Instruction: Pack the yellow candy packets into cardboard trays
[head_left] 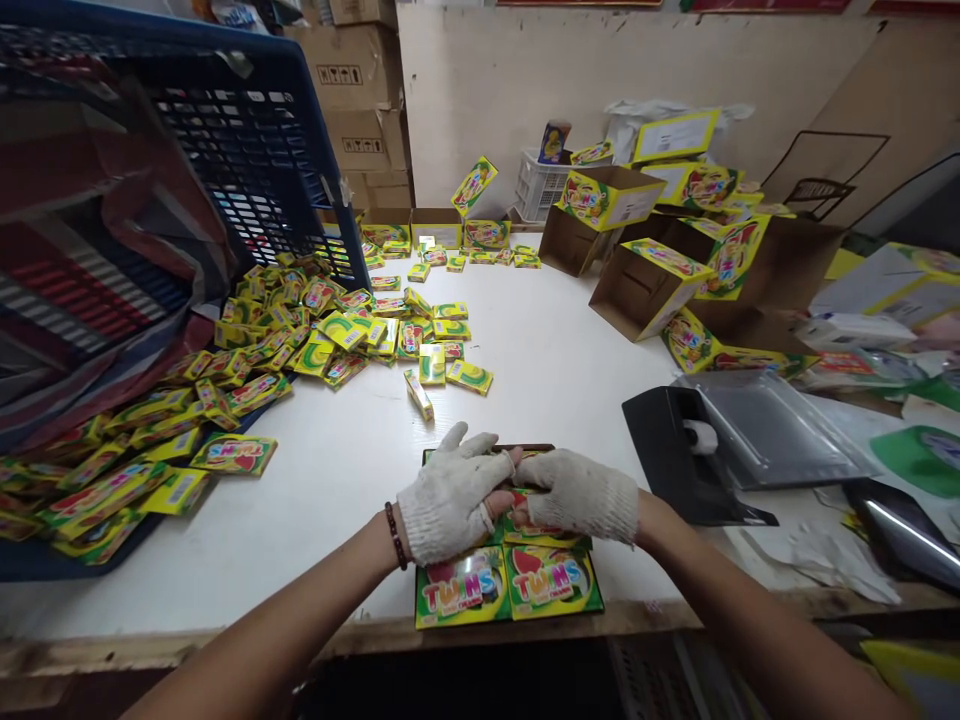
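At the far left, a blue crate (300, 130) lay tipped on its side, lined with a striped cloth (142, 215). A heap of yellow and green candy packs (247, 392) spilled from its mouth onto the white counter (551, 360), some face up, others showing their barcodes. Behind the crate, brown cardboard boxes (361, 85) were stacked against the wall. To their right, at the back of the counter, stood a row of yellow-sided cartons (487, 234), with more packs scattered in front of them.

Near the front edge, the left hand (452, 495), in a pale knitted glove with bare fingertips, lay over a shallow box (536, 447) of packs. A beaded bracelet (395, 536) circled the wrist. Its fingers were partly fanned; whether they pinched anything I could not tell. The box sat directly under both hands, and two packs marked TWINS (553, 582) lay side by side at its near end, uncovered. The right hand (574, 492), gloved alike, met the left over the box, its fingers close together and bent downward; their grip could not be made out.

Beyond, a white basket (534, 190) stood by the wall, then a jumble of open cartons (660, 285). Nearer, at the right, were a black tape dispenser (656, 440), clear plastic sheets (780, 420) and a green tape roll (919, 460).
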